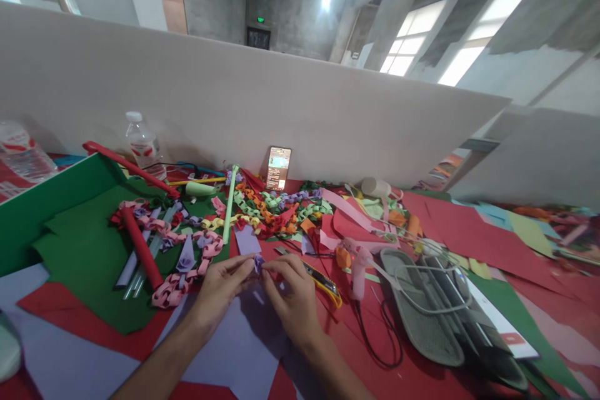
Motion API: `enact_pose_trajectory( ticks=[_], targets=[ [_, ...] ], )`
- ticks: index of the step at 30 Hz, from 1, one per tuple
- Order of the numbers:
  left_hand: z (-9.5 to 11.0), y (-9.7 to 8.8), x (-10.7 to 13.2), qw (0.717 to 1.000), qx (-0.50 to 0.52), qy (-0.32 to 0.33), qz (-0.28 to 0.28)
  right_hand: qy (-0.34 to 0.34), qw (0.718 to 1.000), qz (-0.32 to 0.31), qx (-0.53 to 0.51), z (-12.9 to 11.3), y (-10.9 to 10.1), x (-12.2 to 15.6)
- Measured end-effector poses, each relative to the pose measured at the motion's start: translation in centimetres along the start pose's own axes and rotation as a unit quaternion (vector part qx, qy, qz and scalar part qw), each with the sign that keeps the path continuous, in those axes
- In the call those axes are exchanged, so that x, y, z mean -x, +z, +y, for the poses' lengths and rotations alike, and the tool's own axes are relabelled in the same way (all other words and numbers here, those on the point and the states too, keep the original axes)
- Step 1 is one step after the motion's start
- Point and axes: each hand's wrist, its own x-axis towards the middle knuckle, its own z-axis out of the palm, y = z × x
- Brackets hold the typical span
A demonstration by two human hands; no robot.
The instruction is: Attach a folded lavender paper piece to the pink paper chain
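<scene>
A small purple folded paper flower [258,264] is pinched between the fingertips of my left hand [224,282] and my right hand [291,295], above a sheet of purple paper [234,340]. Its lower part is partly hidden by the fingers. Just beyond my right hand lies a utility knife [323,281] with a yellow and black handle. A purple paper cone flower [186,256] and a pink paper chain [206,257] lie left of my left hand. Right of the knife is a pink hot glue gun [359,272] with a dark cord.
A phone [278,168] leans upright against the white partition [225,100]. Paper chains [276,209] in several colours lie before it. Rolled red paper tubes [140,250] and a water bottle [143,144] are at left. A grey pouch [422,319] with a cable lies at right.
</scene>
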Motion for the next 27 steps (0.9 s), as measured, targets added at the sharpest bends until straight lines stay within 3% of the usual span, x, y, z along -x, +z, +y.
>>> enact_pose_trajectory(
  ticks=[16, 22, 27],
  targets=[
    [-0.30, -0.16, 0.04, 0.999, -0.047, 0.008, 0.010, 0.020, 1.000, -0.002, -0.009, -0.23, 0.19, -0.07],
    [0.24, -0.14, 0.03, 0.991, -0.123, 0.040, 0.010, 0.046, 0.999, -0.004, -0.010, -0.22, 0.16, -0.15],
    [0.40, 0.00, 0.13, 0.990, -0.130, 0.054, 0.006, 0.050, 0.999, 0.005, 0.004, -0.05, 0.20, -0.10]
  ],
)
